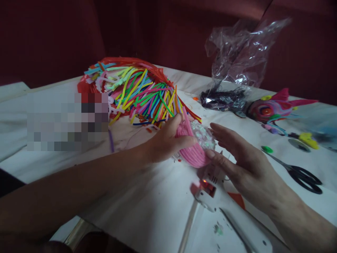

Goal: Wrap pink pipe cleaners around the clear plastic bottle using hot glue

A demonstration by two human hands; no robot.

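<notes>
A clear, glittery rounded piece, partly covered with rows of pink fuzzy strips (193,154), is held above the white table (126,211). My left hand (168,138) grips its left side, thumb over the pink strips, with one strip standing up between the fingers. My right hand (237,158) is at its right side, thumb tip at the lower edge and the other fingers spread apart. Just below the piece lies a white glue gun (218,186) with a glowing red light. The underside of the piece is hidden.
A red bag (131,60) spills many colourful fuzzy sticks (147,95) at the back. Clear plastic (239,52) stands behind dark tinsel (223,100). On the right are a colourful fish-like craft (273,109), a disc (299,145) and black-handled scissors (302,177).
</notes>
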